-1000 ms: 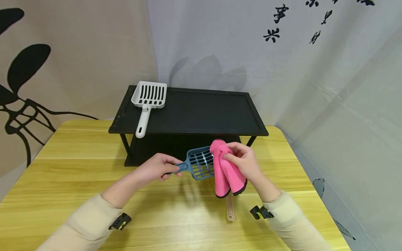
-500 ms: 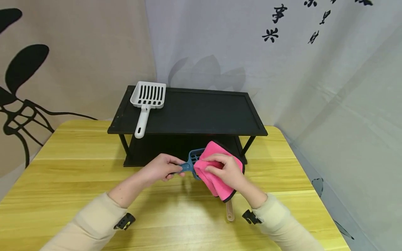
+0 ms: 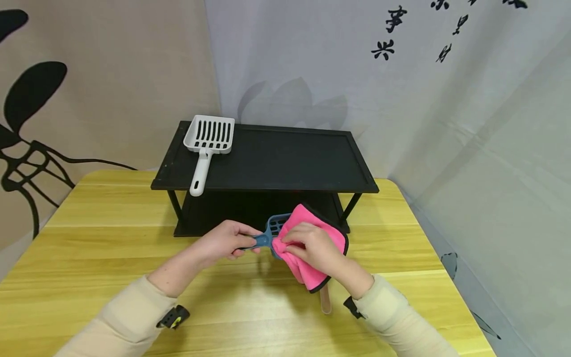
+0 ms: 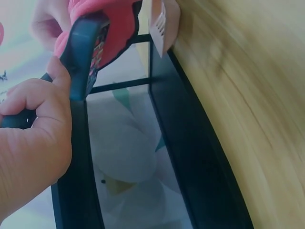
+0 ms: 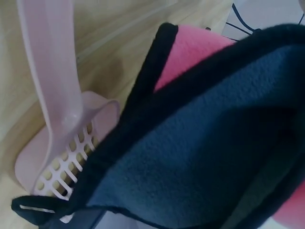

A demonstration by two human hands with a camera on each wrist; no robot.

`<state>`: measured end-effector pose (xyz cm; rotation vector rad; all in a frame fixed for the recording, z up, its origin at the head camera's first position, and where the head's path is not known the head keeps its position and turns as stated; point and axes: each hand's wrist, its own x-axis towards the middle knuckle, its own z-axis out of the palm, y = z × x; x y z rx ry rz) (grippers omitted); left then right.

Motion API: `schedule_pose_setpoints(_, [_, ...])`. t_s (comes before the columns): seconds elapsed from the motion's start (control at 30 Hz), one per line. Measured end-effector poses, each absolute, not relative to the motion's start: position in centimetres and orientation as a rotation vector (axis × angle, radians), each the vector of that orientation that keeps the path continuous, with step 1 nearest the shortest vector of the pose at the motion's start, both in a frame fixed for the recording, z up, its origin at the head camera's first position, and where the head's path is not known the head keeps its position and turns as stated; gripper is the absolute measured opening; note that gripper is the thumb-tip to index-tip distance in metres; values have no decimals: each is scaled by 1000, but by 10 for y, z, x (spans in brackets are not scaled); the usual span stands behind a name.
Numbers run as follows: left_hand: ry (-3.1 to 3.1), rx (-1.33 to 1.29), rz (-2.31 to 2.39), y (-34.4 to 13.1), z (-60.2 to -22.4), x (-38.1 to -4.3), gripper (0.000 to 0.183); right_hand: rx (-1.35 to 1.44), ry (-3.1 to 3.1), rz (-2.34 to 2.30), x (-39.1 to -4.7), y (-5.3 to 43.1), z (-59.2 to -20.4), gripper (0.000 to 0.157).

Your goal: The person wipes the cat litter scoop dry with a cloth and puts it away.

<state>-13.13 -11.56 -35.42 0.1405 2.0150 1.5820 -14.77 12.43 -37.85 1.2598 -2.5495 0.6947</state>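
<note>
My left hand (image 3: 227,240) grips the handle of a blue slotted litter scoop (image 3: 263,240), which is held above the table in front of the rack. With my right hand (image 3: 312,245) I pinch a pink cloth (image 3: 308,272) with black edging, which lies over most of the scoop's slotted head. In the left wrist view the scoop's head (image 4: 83,57) is seen edge-on against the cloth (image 4: 121,28). The cloth's dark underside (image 5: 200,138) fills much of the right wrist view and hides the right fingers there. Below it, a pink litter scoop (image 5: 62,119) lies on the table.
A black two-tier rack (image 3: 294,158) stands at the back of the wooden table (image 3: 111,248). On its top tier, at the left, rests a white litter scoop (image 3: 209,141), its handle overhanging the front edge. A printed curtain (image 3: 285,59) hangs behind.
My right hand has brought the cloth left and spread it over the blue scoop's head, then moved slightly toward the scoop's neck. My left hand has barely moved.
</note>
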Motion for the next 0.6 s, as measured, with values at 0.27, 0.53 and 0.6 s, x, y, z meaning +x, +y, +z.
schedule_pose_setpoints(0.27, [2011, 148, 1567, -124, -354, -128, 30, 1329, -2576, 509, -148, 129, -369, 11])
schedule_pose_setpoints(0.53, [1970, 128, 1611, -132, -350, -128, 33, 1300, -2469, 419, -153, 149, -366, 13])
schedule_pose_setpoints(0.6, [1970, 124, 1612, -134, -350, -128, 34, 1284, -2413, 426, -154, 153, -367, 14])
